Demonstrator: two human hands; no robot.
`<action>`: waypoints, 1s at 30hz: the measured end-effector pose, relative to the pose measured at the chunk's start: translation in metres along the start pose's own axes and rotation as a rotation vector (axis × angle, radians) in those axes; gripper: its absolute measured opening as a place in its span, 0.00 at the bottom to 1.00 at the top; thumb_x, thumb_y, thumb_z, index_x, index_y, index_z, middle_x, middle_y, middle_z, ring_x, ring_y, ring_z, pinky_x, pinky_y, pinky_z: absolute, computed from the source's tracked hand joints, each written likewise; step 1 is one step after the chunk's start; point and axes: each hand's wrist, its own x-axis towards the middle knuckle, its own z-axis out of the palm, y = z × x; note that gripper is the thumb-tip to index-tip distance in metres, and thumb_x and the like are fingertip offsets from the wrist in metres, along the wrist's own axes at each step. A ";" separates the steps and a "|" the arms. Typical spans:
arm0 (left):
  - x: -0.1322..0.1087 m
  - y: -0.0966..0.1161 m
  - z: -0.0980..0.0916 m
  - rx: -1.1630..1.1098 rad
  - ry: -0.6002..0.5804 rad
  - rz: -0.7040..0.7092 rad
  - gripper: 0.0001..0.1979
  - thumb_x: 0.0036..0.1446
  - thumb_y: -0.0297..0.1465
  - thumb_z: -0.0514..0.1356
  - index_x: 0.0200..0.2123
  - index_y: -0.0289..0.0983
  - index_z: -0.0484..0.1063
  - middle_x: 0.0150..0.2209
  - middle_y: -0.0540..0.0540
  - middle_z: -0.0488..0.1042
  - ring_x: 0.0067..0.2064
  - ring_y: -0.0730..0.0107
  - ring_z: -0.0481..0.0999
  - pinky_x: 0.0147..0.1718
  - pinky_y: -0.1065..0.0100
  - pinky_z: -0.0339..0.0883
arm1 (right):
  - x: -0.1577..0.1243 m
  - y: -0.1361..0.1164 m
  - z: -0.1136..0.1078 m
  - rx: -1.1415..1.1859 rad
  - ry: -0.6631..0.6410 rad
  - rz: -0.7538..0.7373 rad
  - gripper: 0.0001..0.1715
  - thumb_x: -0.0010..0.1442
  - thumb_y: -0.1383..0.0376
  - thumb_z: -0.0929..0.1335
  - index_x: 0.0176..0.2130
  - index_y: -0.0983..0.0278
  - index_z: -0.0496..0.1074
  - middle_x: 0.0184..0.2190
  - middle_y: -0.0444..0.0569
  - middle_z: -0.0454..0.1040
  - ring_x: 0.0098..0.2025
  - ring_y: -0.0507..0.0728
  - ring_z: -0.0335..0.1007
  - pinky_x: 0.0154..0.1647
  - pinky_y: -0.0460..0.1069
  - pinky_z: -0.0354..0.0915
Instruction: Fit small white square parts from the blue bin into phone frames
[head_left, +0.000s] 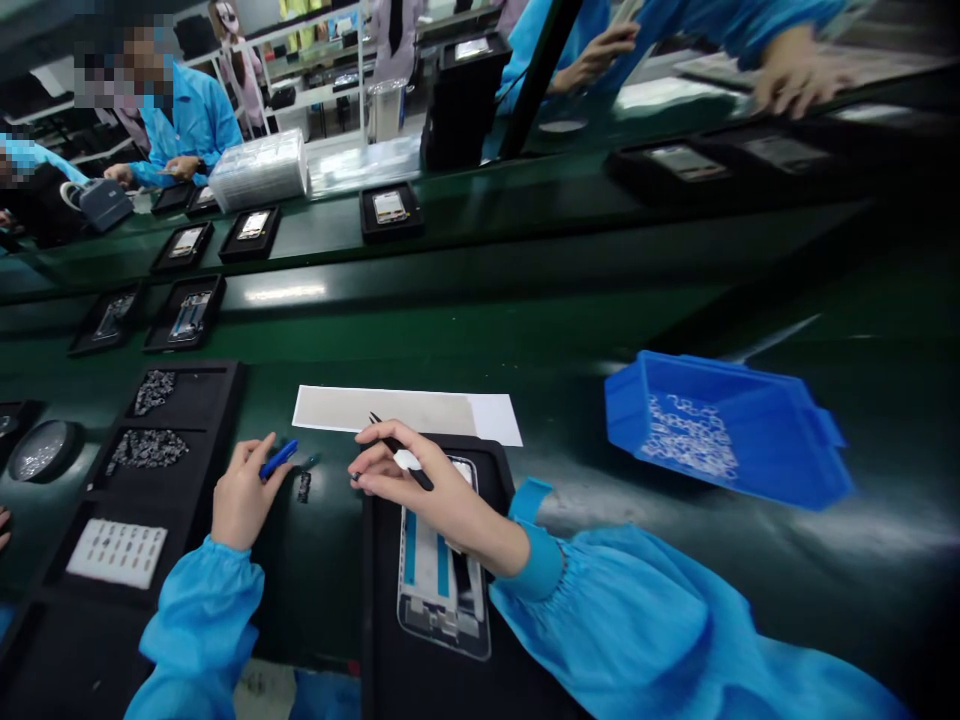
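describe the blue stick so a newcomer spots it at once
Over the green table, find the left hand, beside the compartmented black tray. The blue stick sits between its thumb and fingers. Unlike the black tool in the right hand, it is bright blue.

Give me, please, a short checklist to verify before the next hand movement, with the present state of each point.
1. Blue tool held in left hand: ok.
2. Black tweezers held in right hand: ok.
3. Device frame lying in black tray: ok.
4. Whole frame uncovered: not ok, right hand and forearm hide part.
5. Tweezers' tips gripping something: cannot tell.
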 end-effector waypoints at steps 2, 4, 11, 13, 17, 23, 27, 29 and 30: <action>0.000 0.012 -0.011 -0.094 0.104 0.017 0.16 0.63 0.40 0.58 0.46 0.39 0.78 0.38 0.45 0.74 0.36 0.66 0.77 0.34 0.68 0.70 | -0.003 0.000 -0.002 -0.011 0.014 -0.012 0.17 0.58 0.62 0.73 0.46 0.61 0.68 0.37 0.47 0.77 0.38 0.54 0.74 0.44 0.51 0.68; -0.002 0.030 -0.022 -0.229 0.236 0.054 0.19 0.68 0.42 0.52 0.40 0.38 0.79 0.36 0.45 0.73 0.37 0.67 0.76 0.36 0.67 0.70 | -0.004 -0.001 -0.003 -0.024 0.023 -0.020 0.16 0.58 0.64 0.72 0.46 0.61 0.68 0.37 0.47 0.77 0.39 0.54 0.73 0.44 0.51 0.67; -0.014 0.099 -0.029 -0.741 0.502 0.253 0.36 0.68 0.52 0.40 0.16 0.38 0.67 0.19 0.48 0.67 0.21 0.72 0.66 0.21 0.68 0.59 | -0.009 -0.003 -0.002 -0.113 0.026 -0.052 0.17 0.59 0.65 0.70 0.48 0.63 0.67 0.38 0.48 0.77 0.36 0.54 0.72 0.40 0.50 0.68; -0.019 0.110 -0.025 -0.701 0.435 0.312 0.33 0.67 0.51 0.45 0.18 0.38 0.70 0.21 0.46 0.71 0.22 0.70 0.70 0.21 0.67 0.62 | -0.011 -0.003 -0.001 -0.135 0.024 -0.079 0.17 0.58 0.66 0.69 0.48 0.63 0.67 0.38 0.48 0.77 0.36 0.54 0.72 0.40 0.51 0.68; -0.022 0.114 -0.021 -0.626 0.278 0.379 0.27 0.67 0.49 0.50 0.23 0.38 0.73 0.26 0.45 0.75 0.27 0.68 0.75 0.25 0.68 0.67 | -0.015 -0.004 0.000 -0.147 -0.005 -0.128 0.16 0.59 0.66 0.69 0.48 0.63 0.67 0.38 0.48 0.77 0.37 0.54 0.73 0.42 0.51 0.68; -0.018 0.114 -0.023 -0.637 0.256 0.384 0.24 0.67 0.45 0.51 0.25 0.37 0.71 0.27 0.46 0.74 0.29 0.69 0.75 0.30 0.68 0.68 | -0.020 -0.005 -0.001 -0.097 -0.047 -0.137 0.16 0.60 0.68 0.69 0.49 0.63 0.68 0.40 0.49 0.77 0.39 0.54 0.74 0.43 0.51 0.69; -0.017 0.114 -0.026 -0.716 0.185 0.263 0.21 0.68 0.41 0.52 0.25 0.37 0.70 0.28 0.46 0.74 0.30 0.69 0.73 0.30 0.68 0.68 | -0.022 -0.007 -0.001 -0.029 -0.030 -0.110 0.16 0.60 0.66 0.71 0.48 0.62 0.68 0.40 0.49 0.78 0.40 0.55 0.75 0.45 0.51 0.69; -0.016 0.112 -0.029 -0.767 0.120 0.193 0.20 0.69 0.38 0.51 0.25 0.38 0.70 0.27 0.47 0.73 0.30 0.69 0.73 0.30 0.67 0.68 | -0.023 -0.009 -0.002 0.015 -0.030 -0.076 0.16 0.61 0.63 0.71 0.48 0.61 0.68 0.40 0.49 0.78 0.41 0.56 0.76 0.46 0.52 0.69; -0.014 0.112 -0.031 -0.786 0.086 0.164 0.20 0.69 0.37 0.51 0.24 0.38 0.69 0.27 0.48 0.73 0.29 0.69 0.74 0.30 0.67 0.69 | -0.023 -0.009 -0.003 0.031 -0.035 -0.060 0.17 0.61 0.62 0.72 0.48 0.61 0.68 0.40 0.49 0.78 0.42 0.57 0.76 0.46 0.52 0.69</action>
